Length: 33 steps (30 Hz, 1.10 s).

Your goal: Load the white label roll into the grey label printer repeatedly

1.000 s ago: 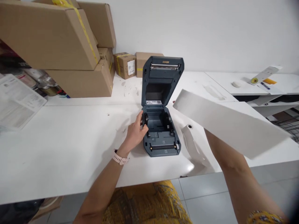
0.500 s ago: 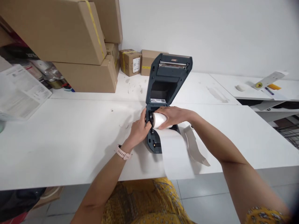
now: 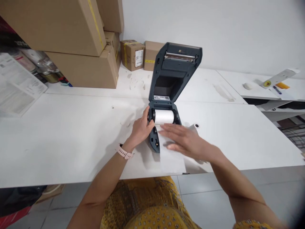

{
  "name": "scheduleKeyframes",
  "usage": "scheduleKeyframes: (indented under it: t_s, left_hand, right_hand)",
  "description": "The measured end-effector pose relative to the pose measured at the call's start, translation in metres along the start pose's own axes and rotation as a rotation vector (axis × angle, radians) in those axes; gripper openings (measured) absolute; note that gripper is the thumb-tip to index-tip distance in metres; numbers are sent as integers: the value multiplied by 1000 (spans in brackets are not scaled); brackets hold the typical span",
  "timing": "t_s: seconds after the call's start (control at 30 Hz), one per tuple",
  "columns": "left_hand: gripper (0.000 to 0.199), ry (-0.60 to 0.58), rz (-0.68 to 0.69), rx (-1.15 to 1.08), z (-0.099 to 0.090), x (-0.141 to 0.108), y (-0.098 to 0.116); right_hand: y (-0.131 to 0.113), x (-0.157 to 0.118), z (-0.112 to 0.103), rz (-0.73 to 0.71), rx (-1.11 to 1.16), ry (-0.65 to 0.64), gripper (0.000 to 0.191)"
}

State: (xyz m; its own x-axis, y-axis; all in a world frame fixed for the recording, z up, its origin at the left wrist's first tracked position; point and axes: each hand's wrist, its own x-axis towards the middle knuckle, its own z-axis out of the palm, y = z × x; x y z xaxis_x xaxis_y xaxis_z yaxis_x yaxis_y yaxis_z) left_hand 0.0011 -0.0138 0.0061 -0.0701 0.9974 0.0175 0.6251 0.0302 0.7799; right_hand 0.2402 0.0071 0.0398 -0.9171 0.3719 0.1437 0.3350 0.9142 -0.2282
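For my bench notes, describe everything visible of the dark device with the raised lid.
The dark grey device, apparently hard plastic, stands on the table, its hinged lid raised. Inside the lid are a metallic bar and a label. A white roll sits in the base, paper hanging out front. The left hand holds its left side; whether the right hand touches it is unclear.

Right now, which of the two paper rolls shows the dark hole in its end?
The roll on the white table, right of the open printer. The other roll sits inside the printer, between two black holders.
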Motion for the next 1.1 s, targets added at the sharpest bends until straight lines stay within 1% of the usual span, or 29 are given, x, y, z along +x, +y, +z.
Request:
scheduleKeyframes:
  t_s: [0.1,0.2,0.33,0.43,0.57,0.73,0.83,0.93,1.0,1.07,1.1]
  left_hand:
    - [72,15,-21,-36,2,0,-2]
    - [70,27,-44,-112,7,0,-7]
    - [66,39,0,-320,17,0,-19]
    - [68,10,14,-453,23,-2,-25]
    - [75,-42,-9,-545,23,-8,-18]
    - [98,-96,-24,-579,20,-13,-5]
    - [110,-108,-34,-592,23,-18,-4]
    - [116,-110,-24,-603,25,-25,-4]
    - [121,-134,-28,-607,25,-29,-5]
    - [125,-176,-39,-611,24,-32,-6]
    - [127,-193,-45,-613,23,-32,-7]
  right_hand:
    - [-21,-21,22,42,-101,52,73]
    - [-29,-25,35,96,-178,88,82]
    - [-31,-22,38,108,-214,96,86]
    - [-33,-22,39,108,-221,108,90]
    - [-36,-24,43,130,-205,105,94]
    - [-36,-25,45,136,-188,111,96]
    - [-36,-24,47,144,-166,109,93]
    - [-37,-27,44,137,-100,121,89]
    - [-36,-30,34,100,12,132,83]
    - [-29,-33,16,77,196,158,66]
    - [-22,-32,5,94,283,203,55]
